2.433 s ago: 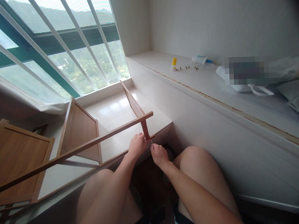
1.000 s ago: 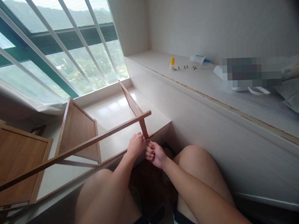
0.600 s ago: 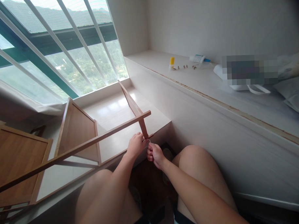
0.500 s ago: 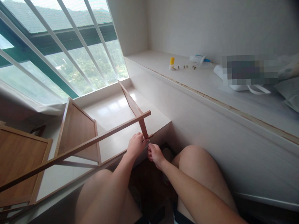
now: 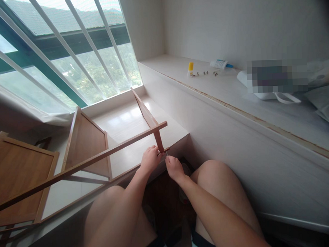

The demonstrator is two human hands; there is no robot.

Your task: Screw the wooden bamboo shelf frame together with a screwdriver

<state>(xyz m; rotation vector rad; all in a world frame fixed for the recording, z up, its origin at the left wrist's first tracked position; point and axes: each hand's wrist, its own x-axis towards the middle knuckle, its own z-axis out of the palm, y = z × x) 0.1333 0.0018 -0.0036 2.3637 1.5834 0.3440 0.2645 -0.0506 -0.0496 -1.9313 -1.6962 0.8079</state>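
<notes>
A wooden furniture frame [image 5: 101,154] of thin brown rails and panels lies on its side over the low white ledge [image 5: 126,124]. My left hand [image 5: 149,160] is closed round the frame's near corner, just below the short upright rail [image 5: 159,141]. My right hand [image 5: 174,167] is closed on a thin metal tool [image 5: 167,154], likely a hex key, whose tip meets that corner joint. Both forearms reach out over my bare knees.
The higher white shelf [image 5: 233,96] on the right carries a small yellow-capped bottle [image 5: 190,68], several screws [image 5: 206,73], a white tube [image 5: 220,64] and a white bag [image 5: 271,94]. A barred window [image 5: 56,51] fills the upper left. Two brown panels [image 5: 18,179] belong to the frame's left end.
My right hand has turned at the corner joint, dipping down under it and coming back up, with the thin tool still in it. My left hand and the frame have stayed in place.
</notes>
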